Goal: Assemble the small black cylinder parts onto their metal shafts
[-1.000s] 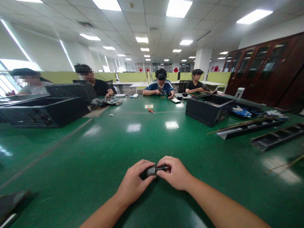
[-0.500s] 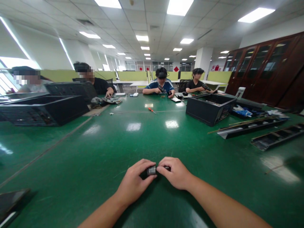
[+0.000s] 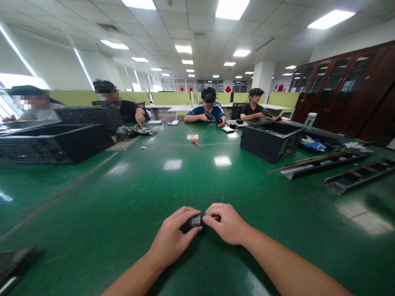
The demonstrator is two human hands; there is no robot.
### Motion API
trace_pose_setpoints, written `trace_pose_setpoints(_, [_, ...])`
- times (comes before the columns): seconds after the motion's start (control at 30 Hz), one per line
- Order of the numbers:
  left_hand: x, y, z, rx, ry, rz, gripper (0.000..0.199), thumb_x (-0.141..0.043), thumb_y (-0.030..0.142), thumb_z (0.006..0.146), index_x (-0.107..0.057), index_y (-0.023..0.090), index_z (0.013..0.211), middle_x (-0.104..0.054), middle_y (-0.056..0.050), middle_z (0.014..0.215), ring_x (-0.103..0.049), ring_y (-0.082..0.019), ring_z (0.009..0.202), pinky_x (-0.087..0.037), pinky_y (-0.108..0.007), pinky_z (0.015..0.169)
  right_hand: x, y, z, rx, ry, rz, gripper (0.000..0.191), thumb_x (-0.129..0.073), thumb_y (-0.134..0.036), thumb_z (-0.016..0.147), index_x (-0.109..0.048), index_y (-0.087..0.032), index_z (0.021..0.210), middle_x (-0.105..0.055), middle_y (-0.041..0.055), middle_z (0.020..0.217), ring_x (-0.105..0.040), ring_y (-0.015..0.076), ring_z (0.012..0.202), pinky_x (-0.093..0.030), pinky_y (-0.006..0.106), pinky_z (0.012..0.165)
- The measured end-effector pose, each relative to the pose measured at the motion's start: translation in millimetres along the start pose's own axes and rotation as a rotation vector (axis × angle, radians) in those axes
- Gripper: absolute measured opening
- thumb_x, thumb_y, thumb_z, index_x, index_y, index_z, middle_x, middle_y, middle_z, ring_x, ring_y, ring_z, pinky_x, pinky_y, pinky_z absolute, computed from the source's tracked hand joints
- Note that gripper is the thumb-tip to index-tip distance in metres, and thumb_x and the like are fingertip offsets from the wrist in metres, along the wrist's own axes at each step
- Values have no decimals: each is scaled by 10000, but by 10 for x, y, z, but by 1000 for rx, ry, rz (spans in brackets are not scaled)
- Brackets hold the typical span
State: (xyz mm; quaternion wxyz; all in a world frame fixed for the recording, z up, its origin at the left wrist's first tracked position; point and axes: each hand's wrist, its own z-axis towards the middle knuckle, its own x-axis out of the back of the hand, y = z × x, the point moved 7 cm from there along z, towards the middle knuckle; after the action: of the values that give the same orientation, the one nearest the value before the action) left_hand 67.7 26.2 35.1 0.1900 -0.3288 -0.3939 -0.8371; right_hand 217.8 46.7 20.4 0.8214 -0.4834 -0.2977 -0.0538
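Note:
Low over the green table (image 3: 148,185), my left hand (image 3: 174,232) has its thumb and fingers around a small grey metal cylinder (image 3: 195,221). Close to its right end, my right hand (image 3: 226,224) pinches a small dark piece (image 3: 217,218), mostly hidden by the fingers. Whether the dark piece touches the cylinder cannot be made out.
An orange screwdriver (image 3: 195,142) lies mid-table. Black computer cases stand at the left (image 3: 58,144) and right (image 3: 271,139). Metal rails (image 3: 321,162) lie at the right, a dark flat object (image 3: 15,263) at lower left. Several people work across the table.
The view has shifted slightly. Both hands keep nearly the same hold and position. Across the table at the left, a person's hand has moved a little.

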Motion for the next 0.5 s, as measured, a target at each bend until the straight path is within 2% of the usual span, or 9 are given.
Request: trace_pose_setpoints(0.5, [37, 42, -8, -22, 15, 16, 277, -656, 204, 835, -669, 240, 1110, -694, -45, 1010, -671, -169, 929, -561, -276, 834, -18, 17, -10, 6, 5, 13, 220, -582, -251, 925, -712, -175, 765, -703, 19, 834, -628, 132, 776, -448, 235, 737])
